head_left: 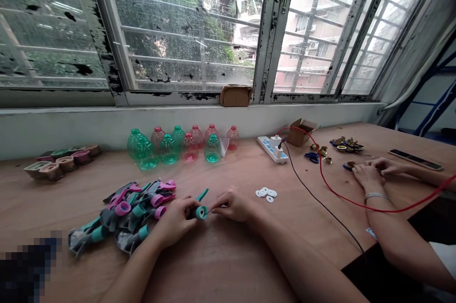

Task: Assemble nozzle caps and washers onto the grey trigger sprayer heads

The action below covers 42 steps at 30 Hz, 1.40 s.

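My left hand point(181, 216) is closed around a trigger spray head point(201, 212) with a teal screw collar and a teal trigger, its open collar turned to the right. My right hand point(232, 204) pinches a thin, dark, pin-like piece point(209, 211) whose tip points at the collar; its exact kind is too small to make out. Beside my left hand lies a pile of grey trigger spray heads point(137, 213) with teal and pink collars. Several flat white ring washers point(266, 193) lie to the right of my right hand.
Green bottles point(168, 150) and pink bottles point(189, 147) line the back. Small packed containers point(66, 160) sit far left. A power strip point(272, 150), a red cable point(331, 191) and a cardboard box point(301, 133) are right, near a co-worker's hands point(372, 173) and brass-coloured parts point(347, 145).
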{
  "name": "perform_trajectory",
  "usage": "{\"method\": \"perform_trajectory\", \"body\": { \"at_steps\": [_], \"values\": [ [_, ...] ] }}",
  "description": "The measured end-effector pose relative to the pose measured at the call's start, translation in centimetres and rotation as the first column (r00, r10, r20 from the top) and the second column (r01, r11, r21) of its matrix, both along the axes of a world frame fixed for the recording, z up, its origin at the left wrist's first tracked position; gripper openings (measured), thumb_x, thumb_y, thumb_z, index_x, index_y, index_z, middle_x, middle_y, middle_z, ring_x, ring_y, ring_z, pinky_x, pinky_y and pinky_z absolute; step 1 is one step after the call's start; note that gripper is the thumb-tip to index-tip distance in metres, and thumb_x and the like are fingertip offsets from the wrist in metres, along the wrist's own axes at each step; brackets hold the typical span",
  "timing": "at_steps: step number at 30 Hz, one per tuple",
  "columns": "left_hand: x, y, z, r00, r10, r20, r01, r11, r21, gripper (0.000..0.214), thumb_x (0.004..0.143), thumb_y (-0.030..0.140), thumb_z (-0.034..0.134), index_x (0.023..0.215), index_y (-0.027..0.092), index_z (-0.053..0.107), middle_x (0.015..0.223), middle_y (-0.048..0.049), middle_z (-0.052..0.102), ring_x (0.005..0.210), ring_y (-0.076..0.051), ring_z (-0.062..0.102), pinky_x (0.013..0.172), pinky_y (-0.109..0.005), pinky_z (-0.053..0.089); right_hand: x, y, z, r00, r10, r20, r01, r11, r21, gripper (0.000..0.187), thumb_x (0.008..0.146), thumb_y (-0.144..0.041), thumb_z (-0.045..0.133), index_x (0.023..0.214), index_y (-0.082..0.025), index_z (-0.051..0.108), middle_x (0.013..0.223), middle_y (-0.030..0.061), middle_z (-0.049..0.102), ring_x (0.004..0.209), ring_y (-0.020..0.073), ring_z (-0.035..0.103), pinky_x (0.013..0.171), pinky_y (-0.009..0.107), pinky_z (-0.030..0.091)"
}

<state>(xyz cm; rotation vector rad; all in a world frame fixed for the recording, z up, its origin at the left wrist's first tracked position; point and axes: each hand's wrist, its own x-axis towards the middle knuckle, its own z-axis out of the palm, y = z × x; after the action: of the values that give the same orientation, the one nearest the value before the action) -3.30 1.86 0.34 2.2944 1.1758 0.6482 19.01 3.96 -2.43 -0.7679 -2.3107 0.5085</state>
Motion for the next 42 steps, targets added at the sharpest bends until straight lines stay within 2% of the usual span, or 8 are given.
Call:
{"method": "perform_trajectory", "body": {
  "at_steps": [3, 6, 9, 13, 20, 23, 31, 42],
  "values": [
    [0.3, -0.4, 0.0, 1.0, 0.001, 0.017, -0.002, 0.999, 0.046, 0.015, 0.075, 0.021, 0.056, 0.086, 0.018, 0.066, 0.09, -0.0025, 0.06, 0.071, -0.014, 0.053, 0.065, -0.023, 0.039, 0.1, -0.9, 1.1, 0.974, -0.172, 0.15, 0.144, 0.973, 0.18, 0.017, 0.087, -0.029, 0.061, 0.092, -0.026, 0.076, 0.079, 0.0, 0.073, 0.066, 0.0109, 0.063, 0.058, 0.021, 0.036],
    [0.4, -0.6, -0.1, 0.999, 0.0, 0.041, -0.004, 0.995, 0.098, 0.018, 0.075, 0.017, 0.053, 0.09, 0.02, 0.063, 0.1, -0.0037, 0.06, 0.082, -0.017, 0.057, 0.074, -0.025, 0.042, -0.1, -1.7, 1.8, 0.922, -0.306, 0.235, 0.233, 0.927, 0.293, 0.019, 0.09, -0.032, 0.056, 0.088, -0.029, 0.075, 0.081, -0.0018, 0.072, 0.069, 0.0114, 0.063, 0.057, 0.023, 0.032],
    [0.4, -0.6, -0.4, 0.998, 0.002, 0.057, -0.009, 0.993, 0.119, 0.022, 0.076, 0.016, 0.052, 0.095, 0.02, 0.062, 0.105, -0.0041, 0.06, 0.091, -0.018, 0.057, 0.082, -0.027, 0.042, -0.4, -2.2, 2.1, 0.887, -0.356, 0.294, 0.256, 0.909, 0.328, 0.022, 0.091, -0.034, 0.053, 0.087, -0.03, 0.073, 0.084, -0.0023, 0.072, 0.073, 0.0121, 0.063, 0.057, 0.024, 0.03],
    [0.6, -0.5, -0.5, 0.999, 0.018, 0.051, -0.024, 0.993, 0.118, 0.023, 0.075, 0.016, 0.053, 0.095, 0.02, 0.064, 0.1, -0.0044, 0.062, 0.086, -0.018, 0.058, 0.076, -0.026, 0.043, -0.6, -2.5, 2.4, 0.855, -0.393, 0.337, 0.283, 0.9, 0.33, 0.027, 0.093, -0.036, 0.049, 0.084, -0.028, 0.072, 0.085, -0.002, 0.071, 0.075, 0.013, 0.063, 0.058, 0.024, 0.029],
    [1.1, -0.5, -1.1, 0.992, 0.125, 0.031, -0.126, 0.991, 0.037, 0.016, 0.078, 0.024, 0.055, 0.088, 0.018, 0.066, 0.073, -0.0001, 0.065, 0.067, -0.016, 0.057, 0.06, -0.024, 0.037, -1.0, -2.9, 2.7, 0.841, -0.429, 0.329, 0.334, 0.891, 0.309, 0.024, 0.093, -0.035, 0.049, 0.091, -0.03, 0.072, 0.089, -0.0014, 0.071, 0.08, 0.0145, 0.063, 0.06, 0.025, 0.032],
    [1.3, -0.5, -1.1, 0.991, 0.134, 0.03, -0.135, 0.991, 0.021, 0.018, 0.079, 0.027, 0.055, 0.089, 0.017, 0.066, 0.075, -0.0009, 0.067, 0.068, -0.017, 0.058, 0.06, -0.024, 0.036, -1.2, -3.1, 2.8, 0.826, -0.448, 0.341, 0.356, 0.885, 0.301, 0.024, 0.094, -0.034, 0.048, 0.092, -0.029, 0.072, 0.088, -0.0004, 0.071, 0.08, 0.0149, 0.063, 0.061, 0.024, 0.033],
    [0.9, -0.6, -0.8, 0.997, 0.071, -0.026, -0.068, 0.994, 0.083, 0.013, 0.078, 0.02, 0.055, 0.08, 0.018, 0.067, 0.079, -0.0017, 0.067, 0.073, -0.017, 0.058, 0.065, -0.024, 0.036, -1.5, -3.6, 3.7, 0.788, -0.402, 0.467, 0.284, 0.909, 0.304, 0.028, 0.095, -0.03, 0.045, 0.083, -0.024, 0.07, 0.086, 0.0, 0.07, 0.075, 0.0146, 0.062, 0.058, 0.025, 0.031],
    [1.3, -0.8, -0.4, 0.991, -0.081, -0.104, 0.088, 0.994, 0.062, 0.021, 0.078, 0.016, 0.055, 0.092, 0.022, 0.069, 0.082, 0.0003, 0.068, 0.074, -0.016, 0.057, 0.065, -0.023, 0.035, 0.4, -3.2, 5.0, 0.809, -0.271, 0.522, 0.148, 0.953, 0.265, 0.026, 0.092, -0.032, 0.048, 0.09, -0.027, 0.073, 0.086, 0.0005, 0.072, 0.073, 0.0146, 0.062, 0.057, 0.026, 0.027]
  ]
}}
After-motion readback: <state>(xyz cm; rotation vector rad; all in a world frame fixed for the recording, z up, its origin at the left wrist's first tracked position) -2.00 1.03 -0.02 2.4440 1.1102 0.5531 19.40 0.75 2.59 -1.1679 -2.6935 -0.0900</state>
